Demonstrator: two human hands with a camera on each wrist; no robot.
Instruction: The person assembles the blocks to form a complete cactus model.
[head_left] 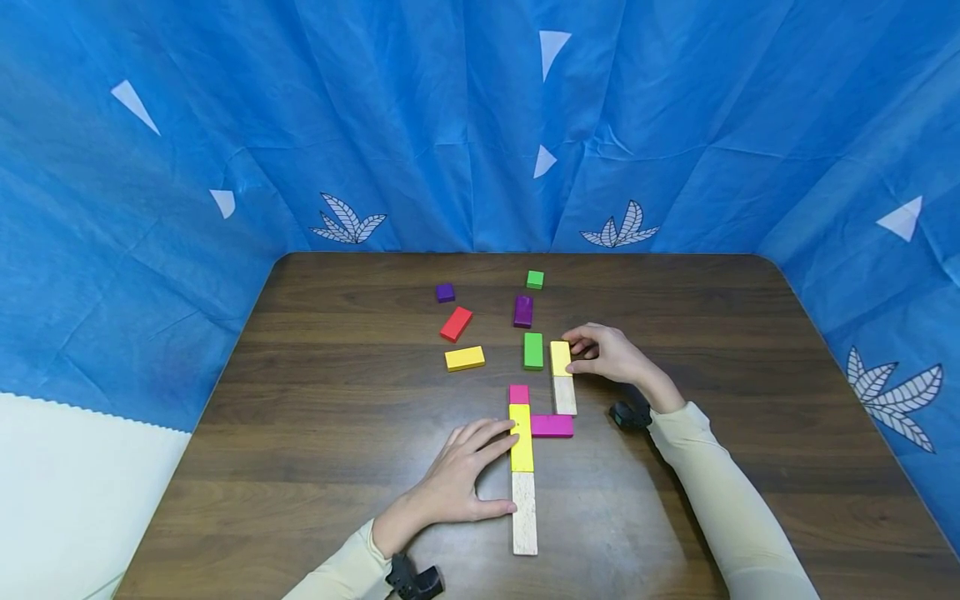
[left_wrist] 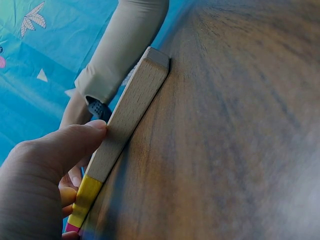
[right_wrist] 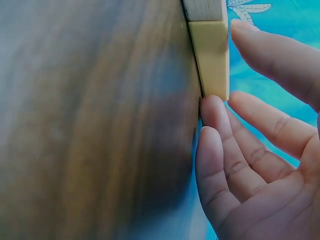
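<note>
On the table lies a column made of a pink block [head_left: 519, 394], a long yellow block [head_left: 522, 442] and a long plain wood block [head_left: 524, 517]. My left hand [head_left: 453, 483] rests along its left side, fingertips at the yellow block and thumb at the plain wood one. A magenta block [head_left: 552, 426] extends rightward from the yellow one. Above it stands a short whitish wood block [head_left: 564, 396], with a pale yellow block [head_left: 560, 358] end to end beyond. My right hand [head_left: 611, 354] is at the pale yellow block, fingertips at its far end, thumb beside its right side.
Farther back lie a green block [head_left: 533, 351], a purple block [head_left: 523, 312] and a small green block [head_left: 535, 280]. Left of these are a yellow block [head_left: 465, 358], a red block [head_left: 456, 324] and a small dark purple block [head_left: 446, 292]. A blue curtain [head_left: 465, 125] borders the table.
</note>
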